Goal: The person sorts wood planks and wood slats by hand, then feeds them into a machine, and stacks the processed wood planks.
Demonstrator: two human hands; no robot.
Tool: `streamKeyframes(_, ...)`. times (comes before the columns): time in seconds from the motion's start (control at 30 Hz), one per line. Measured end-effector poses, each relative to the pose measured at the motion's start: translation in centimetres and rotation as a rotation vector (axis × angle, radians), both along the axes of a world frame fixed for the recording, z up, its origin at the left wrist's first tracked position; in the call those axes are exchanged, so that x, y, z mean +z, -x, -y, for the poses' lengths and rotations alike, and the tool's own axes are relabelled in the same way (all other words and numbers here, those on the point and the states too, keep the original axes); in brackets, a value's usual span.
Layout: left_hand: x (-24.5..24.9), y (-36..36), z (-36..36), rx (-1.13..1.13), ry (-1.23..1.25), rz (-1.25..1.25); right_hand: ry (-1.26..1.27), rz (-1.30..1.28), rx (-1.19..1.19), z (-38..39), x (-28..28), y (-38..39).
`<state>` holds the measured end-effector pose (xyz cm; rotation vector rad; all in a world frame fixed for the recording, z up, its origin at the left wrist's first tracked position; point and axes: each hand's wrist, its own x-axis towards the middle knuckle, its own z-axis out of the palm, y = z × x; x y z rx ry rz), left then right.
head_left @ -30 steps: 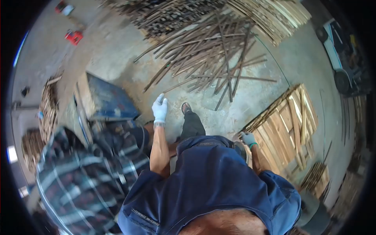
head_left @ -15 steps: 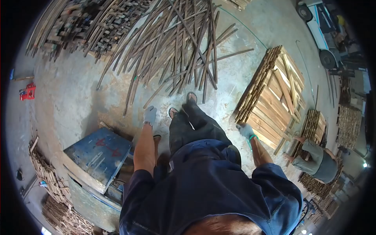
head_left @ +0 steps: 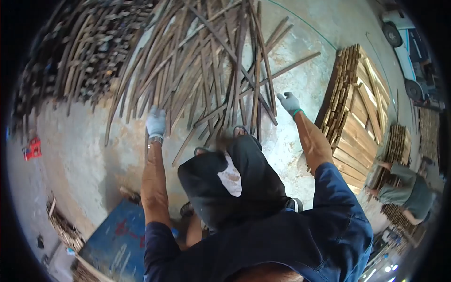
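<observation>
My left hand [head_left: 156, 124], in a pale work glove, reaches down at the near ends of a loose pile of long dark wooden strips [head_left: 188, 75]. Its fingers look extended; whether the glove touches the strip [head_left: 146, 149] beside it is not clear. My right hand [head_left: 290, 103], gloved with a green cuff, is held out right of the pile with thumb and fingers apart. Nothing is in it. It is between the loose strips and a neat stack of lighter boards [head_left: 354, 136]. My knees are bent and my feet are at the near end of the pile.
A denser stack of strips [head_left: 94, 51] lies at the far left. A blue-topped box [head_left: 115, 239] stands at my lower left, near a red object [head_left: 33, 149] on the floor. On the right, another person [head_left: 406, 190] bends beside smaller wood stacks. A wheeled vehicle [head_left: 406, 51] stands behind.
I have bent lower toward the loose strips. My left hand has moved forward and left to the strip ends. My right hand has left the board stack's edge and moved forward.
</observation>
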<state>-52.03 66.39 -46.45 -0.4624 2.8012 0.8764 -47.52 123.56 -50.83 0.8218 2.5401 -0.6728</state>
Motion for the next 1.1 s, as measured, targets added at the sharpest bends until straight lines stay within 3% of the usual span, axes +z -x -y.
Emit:
streamKeyframes(0.07, -5.3, 4.7, 0.4, 0.02, -0.076, -0.182, -0.016, 0.01, -0.093, 0.3, -2.6, 2.2)
streamKeyframes(0.27, -11.8, 10.9, -0.9, -0.041, 0.155, 0.042, 0.166, -0.319, -0.264, -3.2, -17.5, 6.9)
streamKeyframes(0.3, -13.5, 11.8, -0.7, -0.039, 0.065, 0.122, 0.202, -0.314, -0.265, -2.7, -17.4, 7.4)
streamKeyframes(0.4, -15.4, 11.7, -4.1, -0.013, 0.156, 0.16, 0.371, -0.399, -0.299, -2.1, -22.8, 9.4)
streamKeyframes(0.43, -17.9, 11.5, -4.9, -0.023, 0.254, 0.04, 0.262, -0.358, -0.183, 0.3, -19.8, 9.3)
streamKeyframes(0.47, -17.9, 10.6, -7.0, -0.037, 0.191, -0.005, 0.085, -0.244, -0.147, 2.1, -18.3, 9.6)
streamKeyframes(0.5, -17.2, 9.4, -9.8, -0.103, 0.071, -0.016, 0.105, -0.2, -0.142, 3.6, -17.6, 9.8)
streamKeyframes(0.53, -17.0, 8.3, -13.1, -0.133, 0.108, -0.082, 0.124, -0.151, -0.134, 4.6, -17.2, 9.8)
streamKeyframes(0.6, -18.1, 6.1, -17.2, -0.279, -0.31, -0.049, 0.251, -0.125, -0.026, 6.8, -17.7, 9.5)
streamKeyframes(0.63, -16.8, 4.8, -19.3, -0.332, -0.307, 0.121, 0.395, -0.151, -0.054, 9.0, -15.5, 9.0)
streamKeyframes(0.67, -18.6, 3.1, -21.3, -0.344, -0.273, 0.198, 0.538, -0.173, -0.083, 10.8, -13.6, 8.8)
streamKeyframes(0.7, -19.9, 2.4, -22.6, -0.406, -0.386, 0.359, 0.444, -0.167, -0.088, 11.6, -14.7, 9.0)
streamKeyframes(0.77, -20.3, 0.4, -24.0, -0.347, -0.492, 0.298, 0.323, -0.172, -0.144, 13.3, -14.7, 9.1)
streamKeyframes(0.9, -21.2, 1.7, -24.5, -0.31, -0.588, 0.306, 0.774, -0.529, -0.449, 13.0, -21.2, 10.0)
streamKeyframes(0.97, -24.6, 1.6, -26.2, -0.282, -0.678, 0.248, 0.793, -0.418, -0.444, 12.8, -20.3, 11.5)
streamKeyframes(1.1, -22.4, 2.5, -27.4, -0.221, -0.814, 0.317, 0.886, -0.274, -0.48, 13.6, -16.9, 12.7)
